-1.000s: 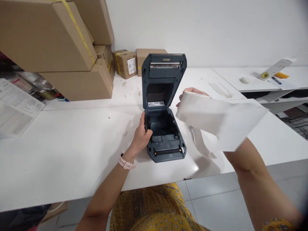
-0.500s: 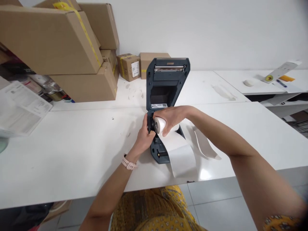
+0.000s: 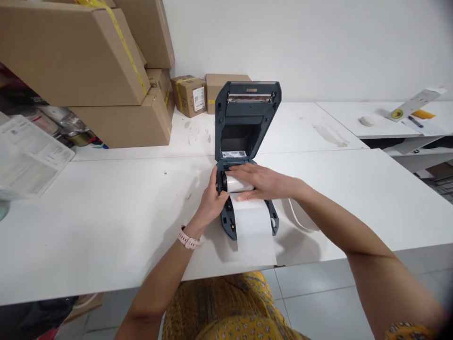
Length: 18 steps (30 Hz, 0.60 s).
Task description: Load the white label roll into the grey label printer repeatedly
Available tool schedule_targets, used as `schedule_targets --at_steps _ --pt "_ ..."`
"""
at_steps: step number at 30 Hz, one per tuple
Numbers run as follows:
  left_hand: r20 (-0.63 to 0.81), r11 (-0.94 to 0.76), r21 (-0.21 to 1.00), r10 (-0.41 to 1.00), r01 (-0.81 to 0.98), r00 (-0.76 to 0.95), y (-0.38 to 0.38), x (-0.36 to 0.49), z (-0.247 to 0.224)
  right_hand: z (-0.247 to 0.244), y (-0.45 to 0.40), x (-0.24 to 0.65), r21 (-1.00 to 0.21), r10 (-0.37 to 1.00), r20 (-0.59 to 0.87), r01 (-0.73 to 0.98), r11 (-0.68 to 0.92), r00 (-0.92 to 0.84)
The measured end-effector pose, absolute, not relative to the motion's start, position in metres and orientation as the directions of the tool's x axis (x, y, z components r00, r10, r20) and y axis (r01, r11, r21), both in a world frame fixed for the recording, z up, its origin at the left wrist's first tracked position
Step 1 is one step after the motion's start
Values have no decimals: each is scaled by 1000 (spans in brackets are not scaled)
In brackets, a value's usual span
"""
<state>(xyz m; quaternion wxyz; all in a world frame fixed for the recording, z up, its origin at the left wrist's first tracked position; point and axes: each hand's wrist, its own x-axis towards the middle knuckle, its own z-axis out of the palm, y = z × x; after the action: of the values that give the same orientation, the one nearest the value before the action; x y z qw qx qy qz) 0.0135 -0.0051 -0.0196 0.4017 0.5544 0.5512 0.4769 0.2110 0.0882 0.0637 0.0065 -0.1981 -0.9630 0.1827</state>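
A dark blue-grey label printer (image 3: 244,118) stands on the white table with its lid raised. Inside its body lies a white paper roll (image 3: 238,183), whose loose strip (image 3: 254,233) runs forward over the printer's front to the table edge. My right hand (image 3: 264,182) rests on top of the roll, fingers stretched out. At the printer's left side, my left hand (image 3: 213,200) grips the body's edge, thumb on the inner side.
Cardboard boxes (image 3: 120,123) are stacked at the back left, beside a plastic-wrapped paper (image 3: 30,158). A curled paper strip (image 3: 300,217) lies right of the printer. Yellow tape (image 3: 396,114) and a pen (image 3: 415,122) are at the far right.
The roll has gone from tilted to level inside the printer, and its strip now hangs straight forward. My right hand has opened from its grip and lies flat over the roll.
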Motion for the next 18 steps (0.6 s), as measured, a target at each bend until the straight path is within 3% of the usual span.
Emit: schedule_targets --at_steps 5,11,18 --pt "70 -57 971 997 232 -45 -7 13 -21 39 18 252 -256 370 80 339 905 -926" --pt "64 -51 980 996 190 -63 -6 16 -18 -1 -40 248 -91 514 294 511 855 -806" --pt "44 -34 987 997 155 -60 -15 16 -24 -1 -84 235 -154 590 348 577 802 -728"
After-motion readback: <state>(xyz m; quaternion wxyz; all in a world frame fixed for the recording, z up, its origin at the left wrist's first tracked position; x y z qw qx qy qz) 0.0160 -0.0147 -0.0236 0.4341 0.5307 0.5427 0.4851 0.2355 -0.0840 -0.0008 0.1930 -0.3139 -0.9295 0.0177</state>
